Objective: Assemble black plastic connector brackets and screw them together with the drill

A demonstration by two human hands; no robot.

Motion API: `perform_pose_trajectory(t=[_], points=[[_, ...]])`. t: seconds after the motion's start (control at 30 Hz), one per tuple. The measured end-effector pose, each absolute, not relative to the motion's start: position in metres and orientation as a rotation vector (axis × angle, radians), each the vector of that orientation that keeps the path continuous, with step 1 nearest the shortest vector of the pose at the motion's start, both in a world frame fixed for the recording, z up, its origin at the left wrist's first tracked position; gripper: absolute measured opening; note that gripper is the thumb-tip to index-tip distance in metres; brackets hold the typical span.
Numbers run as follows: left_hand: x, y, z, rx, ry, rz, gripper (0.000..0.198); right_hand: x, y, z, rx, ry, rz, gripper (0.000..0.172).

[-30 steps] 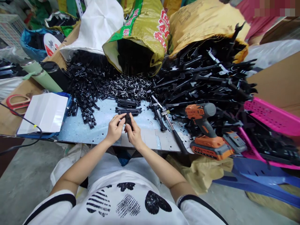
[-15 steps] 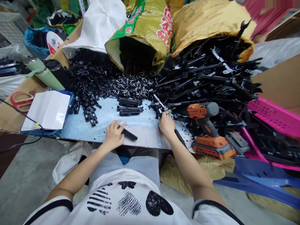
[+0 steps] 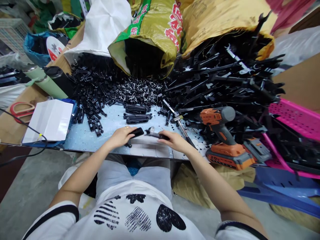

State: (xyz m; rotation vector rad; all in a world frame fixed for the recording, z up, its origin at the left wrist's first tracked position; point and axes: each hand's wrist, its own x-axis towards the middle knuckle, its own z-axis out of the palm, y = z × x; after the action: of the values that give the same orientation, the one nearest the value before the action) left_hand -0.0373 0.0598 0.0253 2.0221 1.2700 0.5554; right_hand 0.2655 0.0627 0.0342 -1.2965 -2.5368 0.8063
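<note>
My left hand (image 3: 122, 136) is closed around a black flat bar (image 3: 137, 132), whose blunt end points right. A small dark end also shows below its fingers. My right hand (image 3: 173, 140) pinches a slim dark bar with a shiny round end (image 3: 151, 131); it is blurred, so its kind is unclear. The two pieces meet or nearly meet above the front of the bench. Just beyond my right hand lies a silver-shafted tool (image 3: 179, 120) with a yellowish collar. Two small stacks of black jointed parts (image 3: 137, 118) lie ahead of my hands.
Loose black parts (image 3: 92, 83) and silver pins (image 3: 136, 91) are heaped behind. Black wrenches (image 3: 220, 80) spill from a yellow sack (image 3: 232, 16). An orange cordless driver (image 3: 222, 133) stands right, beside a pink basket (image 3: 295, 116). White paper (image 3: 50, 120) and scissors (image 3: 21, 111) lie left.
My right hand has left the silver-shafted tool and moved left with a dark bar. My left hand has lifted and turned the black bar, which was lying lower on the bench.
</note>
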Motion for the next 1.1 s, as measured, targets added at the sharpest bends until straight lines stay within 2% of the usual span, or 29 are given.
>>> perform_pose_trajectory(t=[0.1,0.2,0.5,0.7,1.1], points=[[-0.019,0.043,0.018,2.355,1.352,0.215,0.037,0.252,0.057,0.032,-1.125,-2.898,0.753,0.031],[-0.005,0.033,0.016,2.416,1.329,0.086,0.043,0.241,0.052,0.026,-1.109,-3.043,0.644,0.03],[0.016,0.033,0.019,2.426,1.299,0.083,0.063,0.236,0.036,0.029,-1.283,-3.033,0.515,0.035],[0.018,0.034,0.011,2.419,1.263,0.101,0.072,0.246,0.031,0.036,-1.314,-3.073,0.487,0.031],[0.021,0.031,0.014,2.419,1.307,0.081,0.071,0.248,0.026,0.027,-1.352,-3.021,0.425,0.037]])
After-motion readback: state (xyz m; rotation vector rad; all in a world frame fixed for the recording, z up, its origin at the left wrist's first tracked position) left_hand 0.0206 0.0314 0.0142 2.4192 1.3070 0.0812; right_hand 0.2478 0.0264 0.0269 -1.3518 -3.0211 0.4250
